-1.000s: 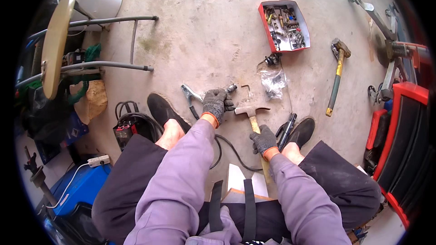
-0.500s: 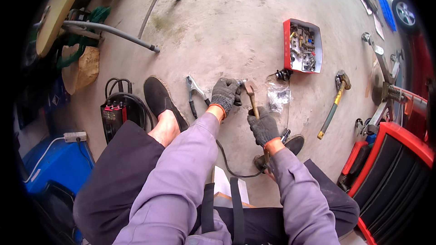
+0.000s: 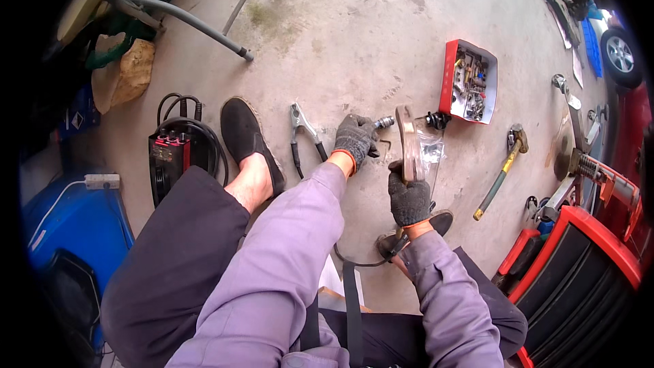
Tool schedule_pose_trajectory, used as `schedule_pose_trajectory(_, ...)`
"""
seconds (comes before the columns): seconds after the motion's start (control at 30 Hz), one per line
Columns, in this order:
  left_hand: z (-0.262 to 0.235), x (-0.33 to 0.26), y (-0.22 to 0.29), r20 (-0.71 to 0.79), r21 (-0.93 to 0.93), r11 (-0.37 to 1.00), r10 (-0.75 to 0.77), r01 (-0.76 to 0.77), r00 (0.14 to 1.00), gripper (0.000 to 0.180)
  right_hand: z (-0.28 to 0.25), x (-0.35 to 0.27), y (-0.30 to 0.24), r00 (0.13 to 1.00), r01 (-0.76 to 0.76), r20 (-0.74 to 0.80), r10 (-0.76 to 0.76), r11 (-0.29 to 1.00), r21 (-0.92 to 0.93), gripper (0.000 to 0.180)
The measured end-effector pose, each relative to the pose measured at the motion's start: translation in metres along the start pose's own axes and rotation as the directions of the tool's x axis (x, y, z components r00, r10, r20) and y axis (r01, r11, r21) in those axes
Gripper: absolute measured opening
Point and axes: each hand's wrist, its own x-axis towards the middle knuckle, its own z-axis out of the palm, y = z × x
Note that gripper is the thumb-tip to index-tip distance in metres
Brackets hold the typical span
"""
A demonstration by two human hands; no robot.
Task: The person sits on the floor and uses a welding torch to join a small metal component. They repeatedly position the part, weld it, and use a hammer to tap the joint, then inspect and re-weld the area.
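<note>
My gloved left hand [image 3: 355, 139] is closed around one end of a small metal cylindrical fitting [image 3: 384, 123], whose ribbed end sticks out to the right, low over the floor. In my gloved right hand [image 3: 409, 200] is a hammer, gripped by its handle. The hammer head [image 3: 409, 143] is lifted and looks large, to the right of the fitting and apart from it. An L-shaped hex key [image 3: 386, 144] lies just beside the left fingers. Left of that hand rests a clamp [image 3: 300, 119] with black handles. Behind the hammer is a clear plastic bag [image 3: 432, 150] with small parts.
A red box [image 3: 449, 76] of mixed hardware stands at the far right, with a black part [image 3: 437, 120] near it. Another hammer [image 3: 496, 182] lies on the floor. A black-and-red machine [image 3: 169, 157] sits left; metal legs [image 3: 197, 22] stand beyond. A red-framed padded board [image 3: 579, 279] is at right.
The hammer has risen from beside the fitting, its head now tipped up. My right hand has shifted slightly right and nearer. The left hand keeps hold of the fitting; the view has shifted.
</note>
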Motion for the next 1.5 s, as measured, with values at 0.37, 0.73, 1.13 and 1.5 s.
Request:
schedule_pose_trajectory(0.37,-0.005,0.004,-0.001,0.031,0.704,0.639,0.409,-0.311,0.912,0.032,-0.019,-0.048,0.017,0.656,-0.718,0.660,0.366,0.033,0.695,0.022)
schedule_pose_trajectory(0.73,0.039,0.021,0.065,0.671,0.684,-0.443,0.073,-0.579,0.738,0.045,0.047,-0.073,0.078,0.461,-0.887,0.826,0.323,0.155,0.434,0.013)
schedule_pose_trajectory(1.13,-0.001,-0.007,0.105,0.451,0.825,0.483,-0.248,-0.294,0.857,0.048,-0.003,-0.011,0.040,0.958,-0.284,0.144,0.249,0.904,0.321,0.043)
schedule_pose_trajectory(1.5,-0.054,-0.100,0.034,0.485,0.409,0.913,-0.216,-0.002,0.847,0.041,0.002,-0.003,-0.010,0.879,-0.473,0.459,0.130,0.365,0.802,0.022)
